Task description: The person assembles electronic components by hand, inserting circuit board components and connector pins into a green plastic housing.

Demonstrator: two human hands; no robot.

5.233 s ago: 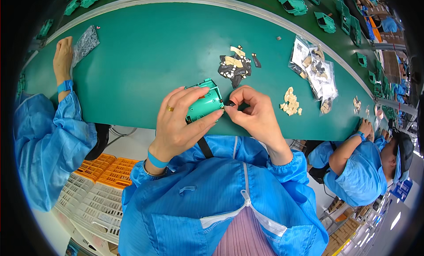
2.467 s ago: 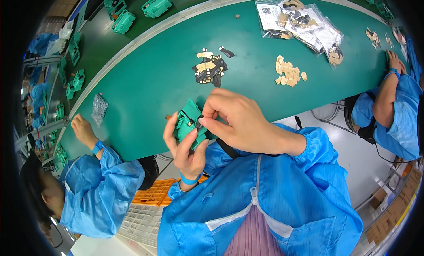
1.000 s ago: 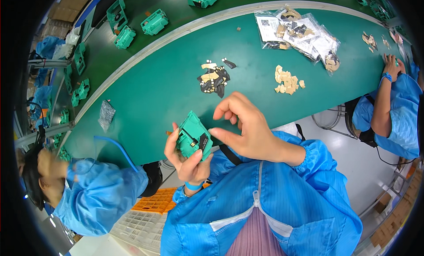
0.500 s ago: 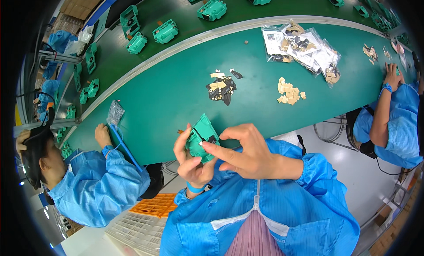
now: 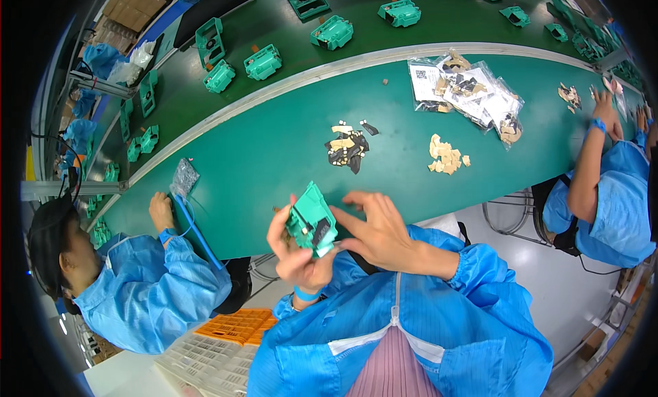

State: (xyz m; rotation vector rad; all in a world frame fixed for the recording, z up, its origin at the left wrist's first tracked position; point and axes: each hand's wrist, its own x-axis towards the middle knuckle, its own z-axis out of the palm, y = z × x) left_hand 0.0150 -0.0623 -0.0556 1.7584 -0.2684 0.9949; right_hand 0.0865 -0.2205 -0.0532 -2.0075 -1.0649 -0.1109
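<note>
A green plastic housing (image 5: 312, 219) with a black part inside is tilted up above the near edge of the table. My left hand (image 5: 299, 256) grips it from the left and below, thumb and fingers closed around its sides. An orange tab pokes out by the left fingertips. Close by on the right is my right hand (image 5: 384, 232), its forefinger and thumb apart beside the housing's right edge. The thumb tip appears to touch the lower right corner; whether a small piece sits there I cannot make out.
Beyond the housing lie a pile of black and tan pieces (image 5: 348, 150) and a pile of tan pieces (image 5: 445, 155). Clear bags (image 5: 473, 88) with papers are farther back. Several green housings (image 5: 263, 62) rest on the dark green belt (image 5: 288, 37). Co-workers sit left and right.
My right forefinger has drawn back from the housing's inner face to its right side. The housing has turned slightly in my left hand. The right co-worker's hand has shifted.
</note>
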